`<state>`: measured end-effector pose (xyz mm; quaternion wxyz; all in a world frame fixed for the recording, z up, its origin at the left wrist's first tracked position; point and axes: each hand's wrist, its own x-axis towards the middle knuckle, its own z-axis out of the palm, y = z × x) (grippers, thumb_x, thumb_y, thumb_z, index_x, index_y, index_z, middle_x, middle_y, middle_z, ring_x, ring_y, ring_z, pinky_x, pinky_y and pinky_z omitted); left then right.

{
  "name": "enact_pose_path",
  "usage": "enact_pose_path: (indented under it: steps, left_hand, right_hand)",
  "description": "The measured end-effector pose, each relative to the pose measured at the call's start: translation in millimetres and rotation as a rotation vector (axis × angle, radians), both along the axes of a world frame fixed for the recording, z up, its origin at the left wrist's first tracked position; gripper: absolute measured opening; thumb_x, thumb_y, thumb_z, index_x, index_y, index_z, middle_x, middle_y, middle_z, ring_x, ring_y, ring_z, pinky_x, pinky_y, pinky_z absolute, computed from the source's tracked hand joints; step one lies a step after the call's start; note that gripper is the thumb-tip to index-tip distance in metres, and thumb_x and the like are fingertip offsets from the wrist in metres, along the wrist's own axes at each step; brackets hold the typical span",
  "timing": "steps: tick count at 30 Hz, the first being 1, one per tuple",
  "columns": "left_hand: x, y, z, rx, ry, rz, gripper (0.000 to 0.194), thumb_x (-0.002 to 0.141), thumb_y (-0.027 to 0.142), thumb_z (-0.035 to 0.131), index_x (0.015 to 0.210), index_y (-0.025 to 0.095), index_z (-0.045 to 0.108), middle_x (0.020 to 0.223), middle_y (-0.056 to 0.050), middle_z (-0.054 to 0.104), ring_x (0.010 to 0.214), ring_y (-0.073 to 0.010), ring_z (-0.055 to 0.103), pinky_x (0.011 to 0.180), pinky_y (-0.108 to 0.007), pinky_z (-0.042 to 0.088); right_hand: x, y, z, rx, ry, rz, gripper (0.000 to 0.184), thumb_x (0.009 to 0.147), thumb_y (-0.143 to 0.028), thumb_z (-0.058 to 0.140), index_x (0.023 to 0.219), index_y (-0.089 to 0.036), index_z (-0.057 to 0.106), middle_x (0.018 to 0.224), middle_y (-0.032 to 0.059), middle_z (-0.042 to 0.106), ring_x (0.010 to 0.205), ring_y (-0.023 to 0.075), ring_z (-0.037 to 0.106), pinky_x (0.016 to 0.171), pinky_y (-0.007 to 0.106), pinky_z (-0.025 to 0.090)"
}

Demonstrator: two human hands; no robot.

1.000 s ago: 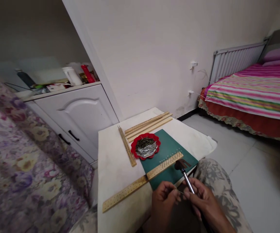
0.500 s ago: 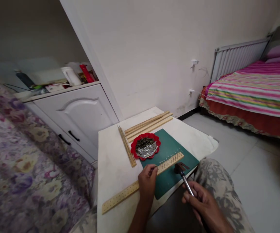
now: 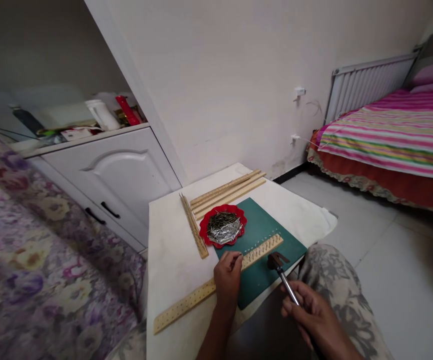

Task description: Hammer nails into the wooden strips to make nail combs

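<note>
A long wooden strip point(image 3: 186, 305) with a row of holes lies slantwise across a green cutting mat point(image 3: 267, 277) on a white table point(image 3: 171, 260). Nails stand upright in its far end point(image 3: 265, 245). My left hand point(image 3: 227, 280) rests on the strip's middle, fingers pinched at its top edge; what they pinch is too small to make out. My right hand point(image 3: 310, 315) is closed round the metal handle of a small hammer point(image 3: 278, 265), whose head hovers over the mat just right of the strip.
A red dish point(image 3: 223, 227) heaped with silver nails sits on the mat's far corner. Spare wooden strips point(image 3: 227, 189) and another point(image 3: 193, 232) lie behind it. My patterned trouser knee point(image 3: 332, 280), a white cabinet point(image 3: 114, 170), a flowered cover point(image 3: 32, 250) and a striped bed point(image 3: 389, 135) surround the table.
A second ago both hands were together near my lap at the hammer handle. My left hand has since reached forward onto the strip, and the hammer has stayed in my right hand.
</note>
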<state>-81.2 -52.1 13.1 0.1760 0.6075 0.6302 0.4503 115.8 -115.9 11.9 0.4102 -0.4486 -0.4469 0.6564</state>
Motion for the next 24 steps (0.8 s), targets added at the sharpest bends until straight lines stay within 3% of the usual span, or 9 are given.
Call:
enact_pose_path:
  steps: [11,20,24]
  left_hand:
    - [1,0,-2.8,-0.023,0.042,0.002,0.022,0.084,0.031,0.046,0.078,0.019,0.063,0.077,-0.001,0.062,0.075,-0.0137,0.058,0.068,-0.022,0.044]
    - [1,-1,-6.2,-0.008,0.052,0.0,0.02,0.083,0.028,0.048,0.079,0.019,0.065,0.075,0.0,0.061,0.071,-0.0121,0.057,0.065,-0.02,0.042]
    - [0,-2,-8.8,-0.021,0.038,0.001,0.019,0.083,0.026,0.047,0.078,0.019,0.064,0.074,0.001,0.06,0.069,-0.011,0.057,0.063,-0.019,0.041]
  right_hand:
    - [-1,-2,1.4,-0.007,-0.004,-0.005,0.036,0.072,-0.051,0.061,0.089,-0.02,0.051,0.061,-0.0065,0.061,0.023,0.0004,0.034,0.025,0.013,0.023]
    - [-14,14,35.5,0.048,-0.012,0.159,0.027,0.076,-0.043,0.059,0.086,-0.019,0.049,0.062,-0.0064,0.062,0.024,-0.001,0.032,0.026,0.012,0.021]
    - [-29,24,40.7,0.097,-0.013,0.199,0.018,0.079,-0.035,0.057,0.086,-0.019,0.051,0.063,-0.0071,0.061,0.025,-0.0007,0.033,0.026,0.012,0.021]
